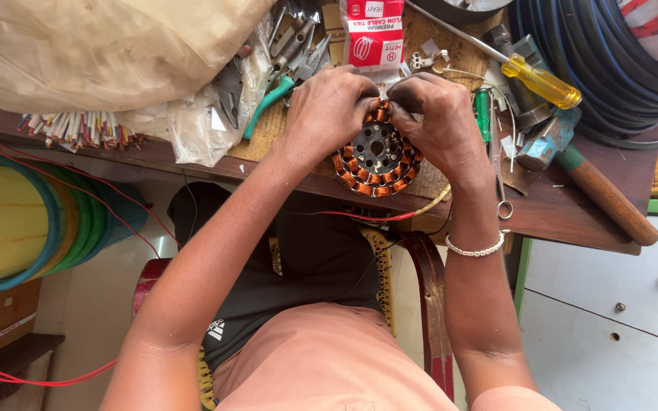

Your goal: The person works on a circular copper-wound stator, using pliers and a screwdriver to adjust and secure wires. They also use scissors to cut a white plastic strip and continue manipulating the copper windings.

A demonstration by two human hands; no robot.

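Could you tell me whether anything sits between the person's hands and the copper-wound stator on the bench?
Nothing visible does: the left hand and right hand both already rest directly on the stator, fingers meeting at its far rim.

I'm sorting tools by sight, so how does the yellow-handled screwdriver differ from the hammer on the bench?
The screwdriver has a clear yellow handle and a thin metal shaft; the hammer has a thick brown wooden handle and a blocky blue-grey head. The screwdriver lies farther back, the hammer overhangs the bench edge. Both lie untouched, right of the hands.
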